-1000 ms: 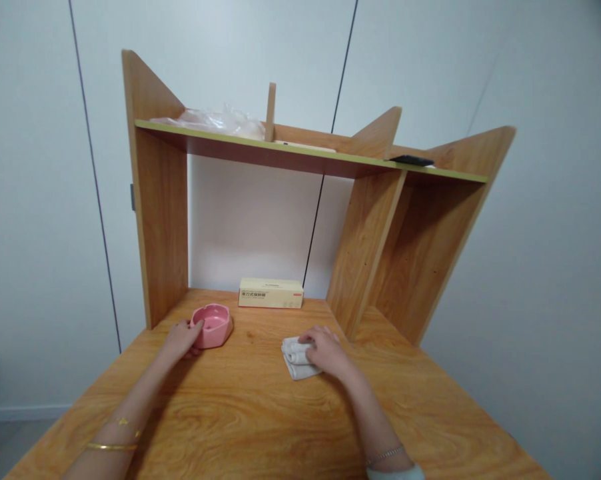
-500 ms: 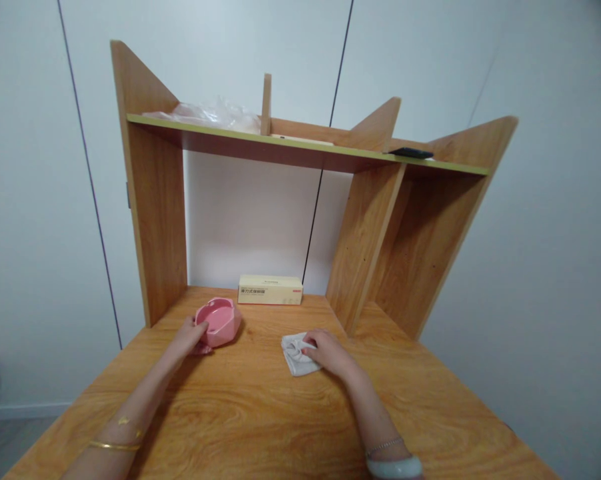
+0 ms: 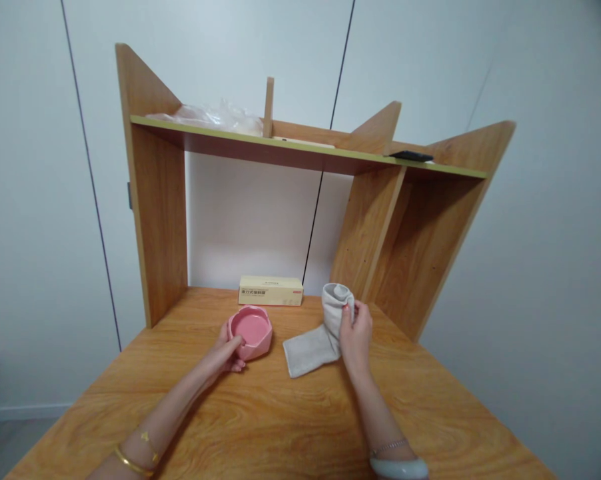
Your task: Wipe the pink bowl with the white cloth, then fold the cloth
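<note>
A pink faceted ashtray (image 3: pixel 251 329) with notches in its rim is gripped by my left hand (image 3: pixel 226 352), the thumb over the near rim and the other fingers around and under its side. Nothing shows inside its bowl. My right hand (image 3: pixel 355 337) pinches a light grey cloth (image 3: pixel 311 351). One end of the cloth is raised in a loose roll at my fingers, while the folded other end lies flat on the wooden desk. The cloth is right of the ashtray, and the two are apart.
A cream cardboard box (image 3: pixel 270 291) stands at the back of the desk (image 3: pixel 260 420). Wooden shelving (image 3: pixel 163 220) rises behind, with side panels and a divider. On its upper board lie a clear plastic bag (image 3: pixel 215 119) and a flat black object (image 3: pixel 411 156).
My left hand has brought the ashtray to the right, nearer the cloth. My right hand has lifted part of the cloth up and to the right, partly unfolding it.
</note>
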A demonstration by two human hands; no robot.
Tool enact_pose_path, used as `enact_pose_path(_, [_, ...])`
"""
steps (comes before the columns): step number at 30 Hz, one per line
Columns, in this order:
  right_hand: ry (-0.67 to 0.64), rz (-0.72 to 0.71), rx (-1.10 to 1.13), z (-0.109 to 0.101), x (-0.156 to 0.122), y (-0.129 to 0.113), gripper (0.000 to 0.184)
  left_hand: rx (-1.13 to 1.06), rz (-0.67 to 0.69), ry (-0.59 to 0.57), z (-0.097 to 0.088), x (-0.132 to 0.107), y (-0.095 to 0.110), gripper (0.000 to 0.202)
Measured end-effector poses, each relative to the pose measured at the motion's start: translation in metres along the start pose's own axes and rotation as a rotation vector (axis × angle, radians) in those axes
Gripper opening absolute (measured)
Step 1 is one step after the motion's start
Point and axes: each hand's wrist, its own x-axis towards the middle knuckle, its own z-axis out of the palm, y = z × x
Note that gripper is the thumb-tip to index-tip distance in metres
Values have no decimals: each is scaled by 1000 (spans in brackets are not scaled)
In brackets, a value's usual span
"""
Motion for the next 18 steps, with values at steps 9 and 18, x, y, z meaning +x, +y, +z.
enact_pose_path(9, [-137,-249,6,3,14,-46,23,74,48,3,9,1,-4,56])
enact_pose_path(18, [-610,-372,49,45,-62,-64,18,130,174,-38,9,2,-8,50])
